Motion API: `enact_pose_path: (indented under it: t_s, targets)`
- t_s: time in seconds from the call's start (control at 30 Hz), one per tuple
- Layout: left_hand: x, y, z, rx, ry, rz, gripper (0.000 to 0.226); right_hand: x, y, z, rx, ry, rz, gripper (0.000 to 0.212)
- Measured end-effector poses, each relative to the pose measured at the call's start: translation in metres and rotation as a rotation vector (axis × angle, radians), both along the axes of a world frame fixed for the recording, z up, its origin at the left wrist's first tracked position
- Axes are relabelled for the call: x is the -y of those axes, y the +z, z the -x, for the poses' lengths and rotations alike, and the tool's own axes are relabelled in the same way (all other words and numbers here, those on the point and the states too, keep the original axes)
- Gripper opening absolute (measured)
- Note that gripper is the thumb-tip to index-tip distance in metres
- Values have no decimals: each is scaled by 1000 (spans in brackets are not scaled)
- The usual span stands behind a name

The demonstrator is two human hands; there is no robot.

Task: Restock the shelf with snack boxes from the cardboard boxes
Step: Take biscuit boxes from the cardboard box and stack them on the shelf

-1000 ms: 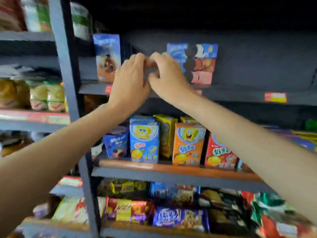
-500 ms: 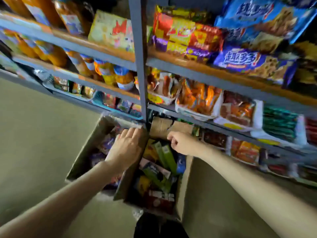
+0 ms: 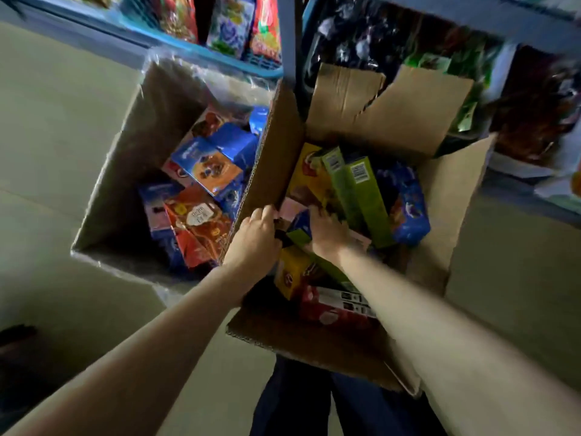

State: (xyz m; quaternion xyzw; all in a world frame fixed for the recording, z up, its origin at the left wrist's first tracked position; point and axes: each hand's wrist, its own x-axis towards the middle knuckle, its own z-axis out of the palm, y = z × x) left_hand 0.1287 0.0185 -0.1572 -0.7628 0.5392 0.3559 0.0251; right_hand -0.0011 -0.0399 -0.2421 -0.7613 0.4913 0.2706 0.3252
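The left hand reaches down into the right-hand cardboard box, its fingers curled over something dark at the box's left wall; what it grips is too blurred to name. The right hand lies just beside it, fingers bent down among the snack boxes and resting on a green box with a blue end; whether it has closed round that box or only presses on it cannot be told. The two hands are near each other but not touching.

Around them the box holds a jumble of snack boxes: two tall green boxes stand tilted just beyond the right hand, a yellow box leans to their left, a blue box lies to their right, and a yellow and a red box lie below the right forearm. The box's flaps stand open, the far ones torn.

The left-hand cardboard box touches it side by side and holds blue boxes and an orange-red box, loosely piled. Both cartons sit on the pale floor against the foot of the shelf, whose lowest level carries bright snack packets in a blue tray. Dark trouser legs show at the bottom edge.
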Motion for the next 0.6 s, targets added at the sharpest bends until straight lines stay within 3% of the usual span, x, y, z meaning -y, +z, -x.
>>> enact_pose_path:
  t_s: [0.1, 0.23, 0.37, 0.47, 0.53, 0.6]
  targets:
    - [-3, -1, -1, -91, 41, -45, 49, 3, 15, 5, 97, -6, -42, 79]
    - [19, 54, 1, -178, -15, -156, 66, 35, 109, 26, 249, -140, -140, 77]
    - [70, 166, 5, -312, -87, -175, 63, 94, 257, 32, 297, -268, -105, 69]
    - [108, 277, 4, -406, -141, -172, 63, 130, 388, 24, 229, -181, -1, 72]
    - [125, 358, 3, -483, -159, -94, 77, 147, 476, 15, 224, -92, 107, 71]
    - [139, 430, -2, -544, -165, 13, 74, 156, 564, 8, 231, -21, 225, 64]
